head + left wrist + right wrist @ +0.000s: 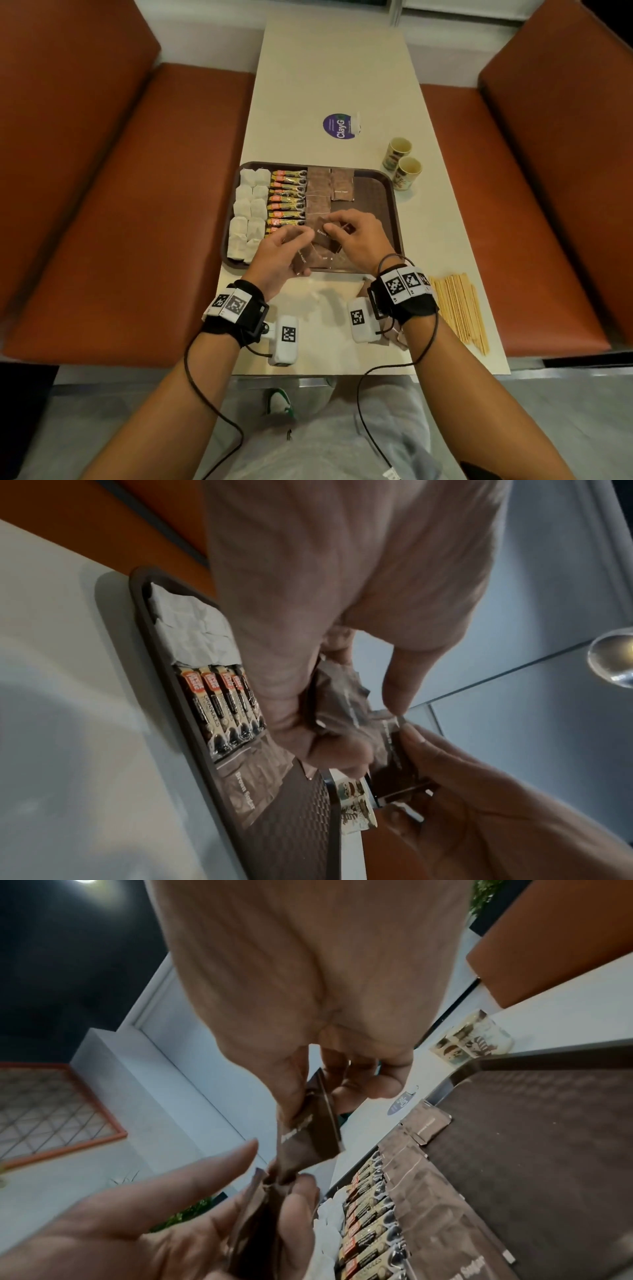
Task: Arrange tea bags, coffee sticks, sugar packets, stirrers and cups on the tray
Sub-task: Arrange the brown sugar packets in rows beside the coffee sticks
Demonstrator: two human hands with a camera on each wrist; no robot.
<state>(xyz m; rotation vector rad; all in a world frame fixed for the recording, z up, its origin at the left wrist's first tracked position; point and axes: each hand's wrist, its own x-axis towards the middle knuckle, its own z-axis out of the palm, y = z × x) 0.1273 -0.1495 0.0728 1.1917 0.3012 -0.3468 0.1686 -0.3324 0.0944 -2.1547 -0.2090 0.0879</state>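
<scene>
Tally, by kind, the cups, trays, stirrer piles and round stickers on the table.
Cups: 2
Tray: 1
Stirrer pile: 1, sticks too many to count
Round sticker: 1
Total: 5

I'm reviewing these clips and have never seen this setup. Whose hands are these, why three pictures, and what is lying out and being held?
A person works with bare hands, wearing one camera on the head and one on each wrist. The head view looks down on a pale table; the other two look along each hand.

On the dark brown plastic tray lie white tea bags, orange-and-black coffee sticks and brown sugar packets. Two printed paper cups and pale wooden stirrers wait on the table.

The left hand holds a bunch of sugar packets; the right hand pinches one.
</scene>
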